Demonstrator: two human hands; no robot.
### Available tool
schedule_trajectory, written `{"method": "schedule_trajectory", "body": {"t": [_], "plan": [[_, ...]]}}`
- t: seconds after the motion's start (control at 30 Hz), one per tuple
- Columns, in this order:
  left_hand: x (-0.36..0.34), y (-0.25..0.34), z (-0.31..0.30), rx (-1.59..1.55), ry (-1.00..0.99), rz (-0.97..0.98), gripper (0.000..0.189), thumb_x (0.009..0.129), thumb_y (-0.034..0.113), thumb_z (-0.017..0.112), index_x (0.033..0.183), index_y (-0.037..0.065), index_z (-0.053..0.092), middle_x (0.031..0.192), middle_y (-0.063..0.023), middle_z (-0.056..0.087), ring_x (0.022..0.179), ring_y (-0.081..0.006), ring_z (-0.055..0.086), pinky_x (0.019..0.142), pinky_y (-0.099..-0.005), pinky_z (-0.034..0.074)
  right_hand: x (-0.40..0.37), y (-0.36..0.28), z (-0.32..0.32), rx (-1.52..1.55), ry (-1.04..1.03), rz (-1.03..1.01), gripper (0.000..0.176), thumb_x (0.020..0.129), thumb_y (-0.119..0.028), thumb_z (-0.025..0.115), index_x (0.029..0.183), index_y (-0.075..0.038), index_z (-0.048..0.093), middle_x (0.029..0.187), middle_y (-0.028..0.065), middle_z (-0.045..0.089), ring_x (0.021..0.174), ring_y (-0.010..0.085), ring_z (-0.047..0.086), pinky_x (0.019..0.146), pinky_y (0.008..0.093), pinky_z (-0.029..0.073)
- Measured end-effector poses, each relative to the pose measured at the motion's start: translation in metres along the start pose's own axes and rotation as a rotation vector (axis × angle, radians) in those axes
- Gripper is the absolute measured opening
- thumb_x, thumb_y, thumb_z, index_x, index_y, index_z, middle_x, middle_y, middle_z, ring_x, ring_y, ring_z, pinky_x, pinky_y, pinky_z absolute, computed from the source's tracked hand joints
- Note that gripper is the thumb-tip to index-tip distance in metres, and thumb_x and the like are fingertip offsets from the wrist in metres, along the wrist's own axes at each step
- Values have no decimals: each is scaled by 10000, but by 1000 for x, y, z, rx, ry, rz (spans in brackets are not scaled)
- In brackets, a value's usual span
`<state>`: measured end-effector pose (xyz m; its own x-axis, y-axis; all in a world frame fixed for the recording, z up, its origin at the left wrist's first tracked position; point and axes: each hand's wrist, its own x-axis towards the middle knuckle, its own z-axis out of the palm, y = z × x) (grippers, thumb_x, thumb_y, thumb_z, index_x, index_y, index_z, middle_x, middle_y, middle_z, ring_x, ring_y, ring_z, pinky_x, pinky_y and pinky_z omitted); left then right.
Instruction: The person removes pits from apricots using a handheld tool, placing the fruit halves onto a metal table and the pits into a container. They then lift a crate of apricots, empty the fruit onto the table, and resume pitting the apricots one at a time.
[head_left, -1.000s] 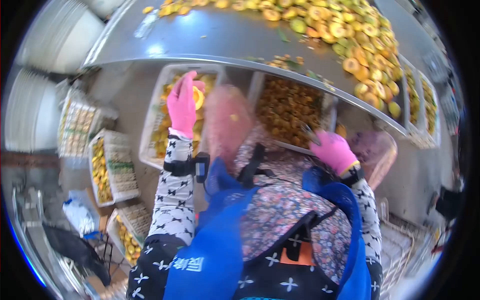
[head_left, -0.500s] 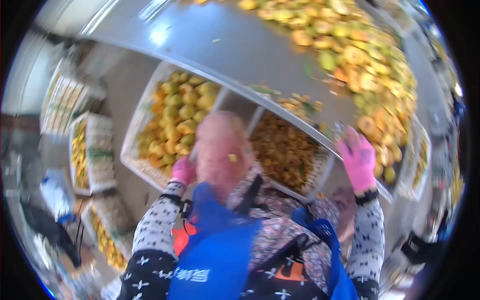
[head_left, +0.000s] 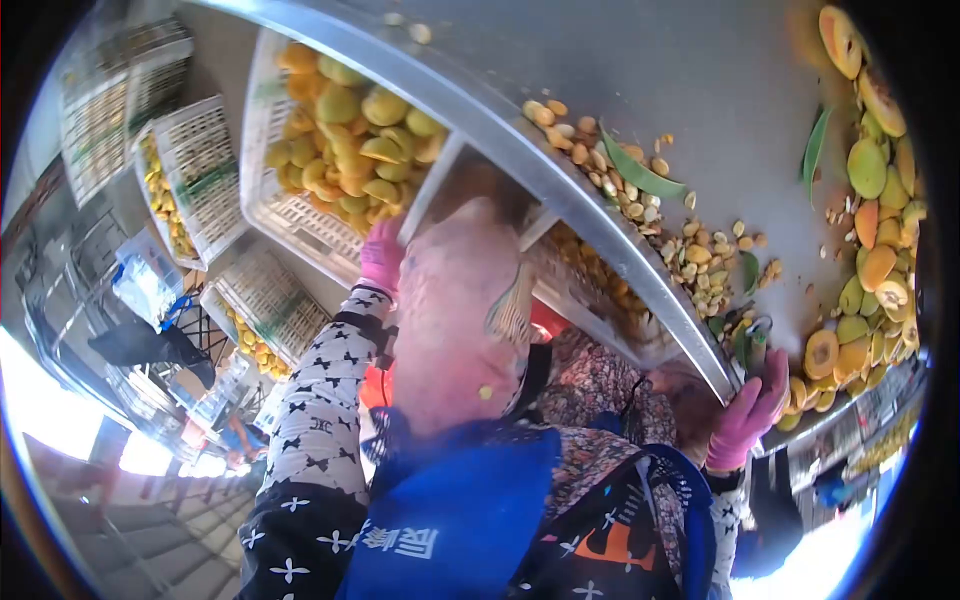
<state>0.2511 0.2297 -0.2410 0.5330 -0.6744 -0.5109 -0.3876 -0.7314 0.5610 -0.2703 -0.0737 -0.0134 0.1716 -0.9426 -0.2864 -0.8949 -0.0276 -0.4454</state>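
My left hand [head_left: 380, 257], in a pink glove, is at the near side of a white crate [head_left: 300, 225] of yellow-green fruit [head_left: 355, 150]. A pink rounded shape partly covers its fingers, so its grip is unclear. On the right, my right hand [head_left: 750, 412], also gloved in pink, is at the metal table's edge [head_left: 640, 270] with thumb and fingers apart. Just beyond its fingertips lies a small metallic object [head_left: 758, 343]. Pits [head_left: 700, 265] and a green leaf [head_left: 640, 172] lie nearby on the tabletop.
Halved and whole fruit [head_left: 868, 270] are heaped at the table's right side. Below the table edge is another crate with brown-yellow pieces [head_left: 600, 270], partly hidden. More crates [head_left: 205, 160] of fruit stand on the floor at left.
The view has turned and shifted closer to the table edge. The fruit heap now appears farther right, and both hands remain near the crate and the table edge.
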Motion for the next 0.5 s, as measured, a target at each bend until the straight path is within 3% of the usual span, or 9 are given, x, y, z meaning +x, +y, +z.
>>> {"method": "schedule_trajectory", "body": {"t": [0.07, 0.1, 0.2, 0.33, 0.37, 0.47, 0.5], "plan": [[2, 77, -16, 453, -59, 87, 411, 807, 199, 681, 1195, 88, 605, 1097, -176, 622, 1009, -386, 595, 878, -459, 490, 0, 2, -1, -62, -22, -26, 442, 1026, -190, 433, 1376, 79, 452, 1349, 214, 527, 1253, 343, 502, 1082, 418, 367], [4, 95, -14, 457, -6, 120, 321, 842, 192, 669, 1138, 76, 623, 1037, -172, 637, 943, -391, 608, 829, -475, 495, 2, 0, 2, -47, -18, -21, 435, 1030, -193, 414, 1367, 78, 460, 1360, 214, 519, 1267, 343, 482, 1087, 420, 355], [3, 97, -12, 464, -14, 149, 287, 858, 204, 661, 1106, 64, 630, 1014, -171, 640, 939, -394, 604, 836, -480, 490, 4, -2, -3, -67, -62, -11, 422, 1030, -190, 403, 1354, 68, 480, 1367, 214, 521, 1250, 358, 482, 1077, 439, 344], [4, 110, -16, 509, -71, -6, 342, 908, 317, 617, 1112, 44, 629, 1073, -198, 640, 1014, -399, 596, 878, -481, 481, 7, -2, -4, -121, -60, -106, 411, 1011, -185, 442, 1327, 69, 510, 1305, 216, 574, 1207, 377, 507, 1041, 451, 373], [7, 121, -19, 554, -132, -88, 444, 910, 392, 607, 1186, 44, 611, 1142, -205, 629, 1080, -398, 581, 917, -469, 472, 8, 0, -2, -97, -70, -76, 420, 978, -164, 482, 1328, 67, 500, 1302, 215, 568, 1187, 373, 513, 1021, 448, 395], [3, 133, -37, 779, -227, 73, 548, 900, 425, 617, 1297, 51, 562, 1224, -210, 594, 1127, -402, 565, 957, -463, 460, 7, 10, 7, -66, -49, -85, 422, 908, -134, 557, 1277, 68, 527, 1272, 214, 586, 1141, 387, 538, 983, 453, 424], [-7, 140, -54, 719, -216, -12, 612, 896, 411, 632, 1379, 59, 502, 1305, -212, 550, 1181, -390, 544, 1003, -459, 431, 5, 10, 7, -63, -31, -117, 415, 906, -137, 564, 1266, 66, 534, 1264, 214, 591, 1134, 391, 542, 980, 455, 424]]}}
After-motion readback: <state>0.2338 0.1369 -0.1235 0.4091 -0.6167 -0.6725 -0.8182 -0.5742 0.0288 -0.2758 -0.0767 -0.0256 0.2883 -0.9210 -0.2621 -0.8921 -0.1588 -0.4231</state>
